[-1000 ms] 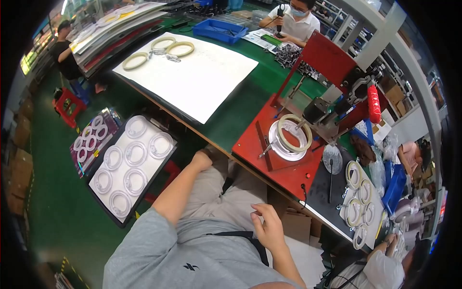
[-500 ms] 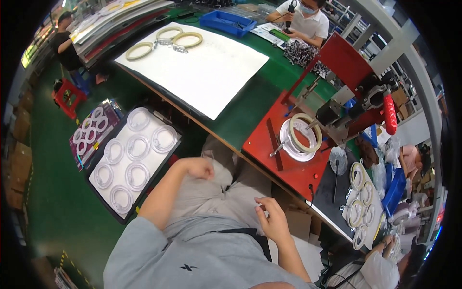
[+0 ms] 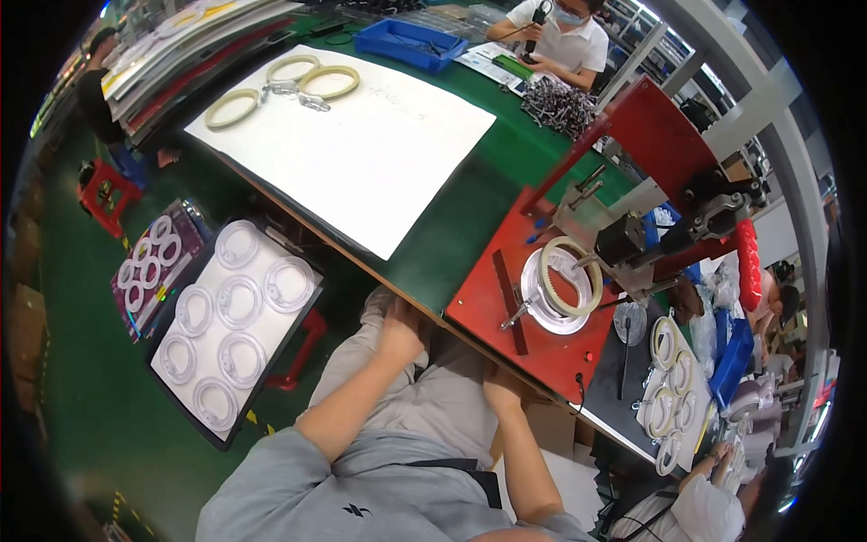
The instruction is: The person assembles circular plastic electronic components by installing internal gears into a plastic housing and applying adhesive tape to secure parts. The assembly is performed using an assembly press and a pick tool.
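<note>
A seated worker's left hand (image 3: 402, 327), raised to the counter's near edge a second ago, now rests loosely closed and empty on the lap; the right hand (image 3: 502, 390) has dropped to the thigh, holding nothing as far as can be seen. Neither touches the toothed ring (image 3: 571, 275) on the red fixture plate (image 3: 488, 298) at the green counter (image 3: 452, 235) edge. A white tray of rings (image 3: 230, 330) sits by the green workshop floor.
</note>
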The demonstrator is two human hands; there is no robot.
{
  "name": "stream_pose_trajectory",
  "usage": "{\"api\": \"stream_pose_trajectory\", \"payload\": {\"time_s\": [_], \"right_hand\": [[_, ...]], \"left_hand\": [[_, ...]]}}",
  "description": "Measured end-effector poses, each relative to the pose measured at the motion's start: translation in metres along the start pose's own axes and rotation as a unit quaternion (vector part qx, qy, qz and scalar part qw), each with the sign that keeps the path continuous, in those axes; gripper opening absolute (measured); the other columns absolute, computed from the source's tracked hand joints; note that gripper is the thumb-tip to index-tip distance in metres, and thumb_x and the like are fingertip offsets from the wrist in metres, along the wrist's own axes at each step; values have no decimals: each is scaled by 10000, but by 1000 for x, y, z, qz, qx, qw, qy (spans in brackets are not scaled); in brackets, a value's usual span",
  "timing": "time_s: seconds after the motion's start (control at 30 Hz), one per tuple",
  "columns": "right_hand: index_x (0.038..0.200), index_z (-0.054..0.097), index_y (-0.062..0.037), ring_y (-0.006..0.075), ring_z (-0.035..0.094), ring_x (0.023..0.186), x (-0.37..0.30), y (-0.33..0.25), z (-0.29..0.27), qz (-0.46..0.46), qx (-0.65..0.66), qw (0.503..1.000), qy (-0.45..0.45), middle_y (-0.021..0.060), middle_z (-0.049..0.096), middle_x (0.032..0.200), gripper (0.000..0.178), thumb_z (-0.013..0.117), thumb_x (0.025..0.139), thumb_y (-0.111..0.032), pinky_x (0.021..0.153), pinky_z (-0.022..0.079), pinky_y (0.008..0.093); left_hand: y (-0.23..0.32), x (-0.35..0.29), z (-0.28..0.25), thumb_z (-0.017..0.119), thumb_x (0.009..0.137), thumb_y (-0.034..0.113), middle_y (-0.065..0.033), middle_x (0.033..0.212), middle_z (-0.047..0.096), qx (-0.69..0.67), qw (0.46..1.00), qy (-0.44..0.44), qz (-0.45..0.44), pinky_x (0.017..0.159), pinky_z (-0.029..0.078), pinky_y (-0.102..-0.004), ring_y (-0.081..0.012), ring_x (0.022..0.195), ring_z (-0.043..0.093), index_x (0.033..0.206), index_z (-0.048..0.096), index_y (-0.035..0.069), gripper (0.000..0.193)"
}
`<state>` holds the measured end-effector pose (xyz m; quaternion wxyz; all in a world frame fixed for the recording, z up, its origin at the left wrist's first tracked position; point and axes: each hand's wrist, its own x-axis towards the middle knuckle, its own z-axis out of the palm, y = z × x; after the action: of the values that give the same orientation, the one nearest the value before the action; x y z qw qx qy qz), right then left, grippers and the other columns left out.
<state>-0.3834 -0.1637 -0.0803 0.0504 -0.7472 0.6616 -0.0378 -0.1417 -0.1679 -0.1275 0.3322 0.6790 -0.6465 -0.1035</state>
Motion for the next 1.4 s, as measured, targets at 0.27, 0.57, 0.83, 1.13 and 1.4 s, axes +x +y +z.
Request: {"api": "stream_pose_trajectory", "payload": {"time_s": [0.27, 0.57, 0.83, 1.13, 1.4], "right_hand": [[1188, 670, -55, 403, 640, 1096, 42, 4, -4, 10, 146, 989, 11, 200, 661, 1201, 417, 672, 911, -366, 968, 497, 474], [1188, 670, -40, 365, 637, 1108, 17, 76, 9, -129, 274, 938, 167, 172, 654, 1214, 462, 698, 897, -398, 984, 492, 454], [1006, 678, -2, 196, 611, 791, -30, 60, 8, -40, 391, 879, -270, 105, 665, 845, 288, 701, 924, -277, 740, 495, 351], [1199, 606, -22, 430, 640, 949, -67, 10, -72, -125, 203, 964, -115, 224, 658, 1043, 356, 680, 908, -212, 823, 514, 500], [1043, 717, -6, 234, 663, 797, -60, 10, -214, -213, 485, 826, -191, 123, 693, 932, 146, 684, 923, -83, 688, 526, 327]], "left_hand": [[-33, -1, 24, 651, 785, 120, -192, 1273, 565, 125, 991, -19, -39, 991, 454, -491, -374, 1199, 520, 1234, 620, 45, 456], [-53, 24, -55, 686, 835, 161, -207, 996, 725, -40, 950, -304, -56, 816, 557, -418, -351, 914, 704, 1004, 724, -4, 239], [-8, 19, -76, 716, 847, 297, -230, 923, 723, -30, 928, -353, -119, 793, 556, -426, -348, 913, 713, 925, 745, -27, 335], [12, 19, -4, 558, 893, 295, -164, 1228, 686, 189, 955, -225, 47, 957, 514, -468, -346, 1114, 658, 1162, 711, 97, 366], [33, 5, 42, 583, 890, 316, -174, 1288, 645, 117, 943, -270, 154, 998, 476, -468, -361, 1169, 614, 1187, 685, 122, 369]]}}
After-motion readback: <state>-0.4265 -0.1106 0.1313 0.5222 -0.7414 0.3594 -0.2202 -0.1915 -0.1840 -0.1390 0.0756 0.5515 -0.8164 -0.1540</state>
